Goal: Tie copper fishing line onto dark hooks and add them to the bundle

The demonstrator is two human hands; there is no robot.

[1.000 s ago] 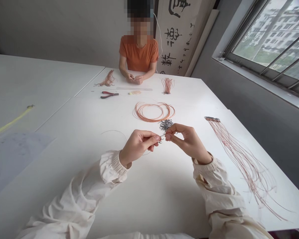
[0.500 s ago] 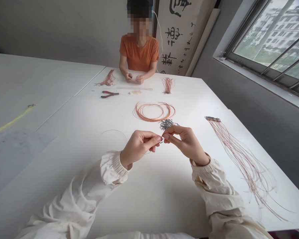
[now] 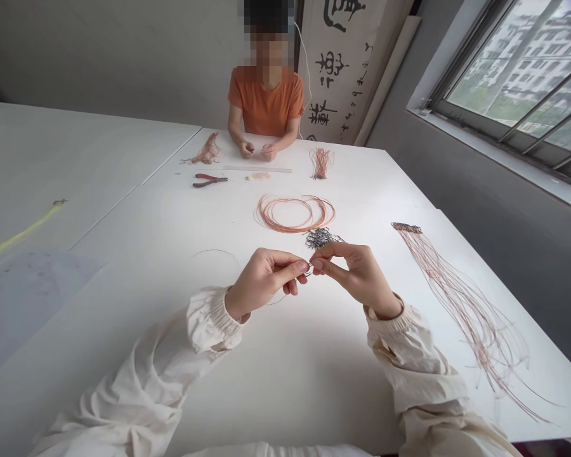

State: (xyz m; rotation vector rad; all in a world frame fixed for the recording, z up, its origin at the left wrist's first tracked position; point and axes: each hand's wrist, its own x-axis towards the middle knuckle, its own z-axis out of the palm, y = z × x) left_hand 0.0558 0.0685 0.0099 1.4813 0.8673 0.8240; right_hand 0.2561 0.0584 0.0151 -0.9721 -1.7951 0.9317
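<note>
My left hand is closed, thumb against index finger, on a small dark fish hook whose curved end shows below the fingertips. Close against it, my right hand pinches a thin fishing line at the hook; the fingertips mostly cover that spot. A stretch of the line loops out on the table to the left of my left hand. Just beyond my right hand lies a pile of dark hooks. Behind the pile is a coil of orange line.
On the right, hooks with long orange lines lie in a bundle. Across the white table sits a person in an orange shirt, hands on the table. Near them are red-handled pliers, a clear ruler and more line bundles.
My left wrist has shifted slightly left, and the loose line beneath it has moved. Both pinches stay together at the hook. The other person's hands have shifted slightly.
</note>
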